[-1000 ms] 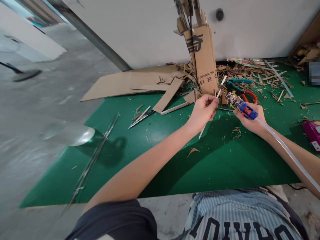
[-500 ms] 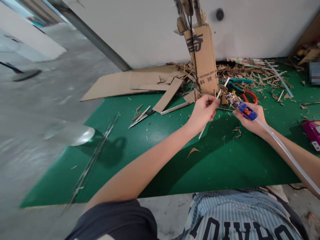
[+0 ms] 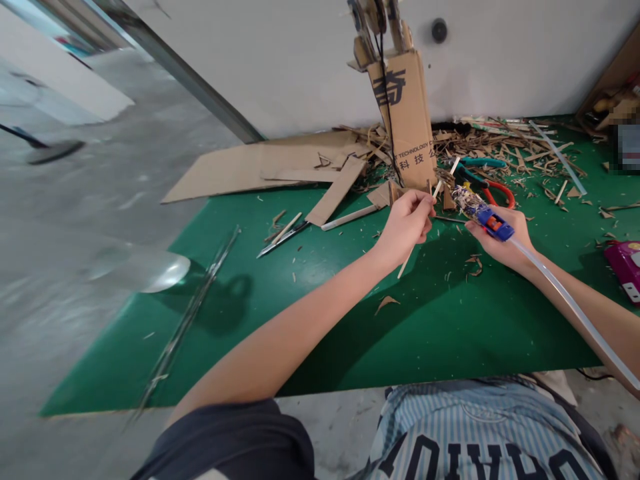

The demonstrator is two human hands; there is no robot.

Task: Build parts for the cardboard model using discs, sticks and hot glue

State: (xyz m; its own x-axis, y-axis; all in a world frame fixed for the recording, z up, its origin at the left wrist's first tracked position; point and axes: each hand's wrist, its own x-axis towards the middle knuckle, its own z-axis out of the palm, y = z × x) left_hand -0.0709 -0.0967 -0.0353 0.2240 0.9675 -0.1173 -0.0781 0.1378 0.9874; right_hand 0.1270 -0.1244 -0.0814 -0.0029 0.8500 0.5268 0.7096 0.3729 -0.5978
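My left hand [image 3: 411, 217] pinches a thin wooden stick [image 3: 405, 263], which slants up past the fingertips toward the foot of a cardboard model [image 3: 411, 127]. That model stands upright, with Chinese lettering on its side and a black cord running down it. To its right, my right hand [image 3: 505, 237] is wrapped round a blue hot glue gun [image 3: 493, 222]. Stringy debris covers the gun's front end, and a long clear glue stick [image 3: 565, 293] trails from its back. The gun's tip is close to the upper part of the wooden stick; whether they touch I cannot tell.
Pliers with red and teal handles [image 3: 500, 193] lie behind the glue gun. Cardboard scraps [image 3: 500, 147] heap along the wall. Flat cardboard [image 3: 225, 167] and a pair of scissors or blade [image 3: 283, 240] lie left. A magenta box [image 3: 625, 267] sits right, thin rods [image 3: 193, 310] at left.
Almost nothing differs. Both hands keep their places with the wooden stick and the glue gun; only a very slight shift of the view shows.
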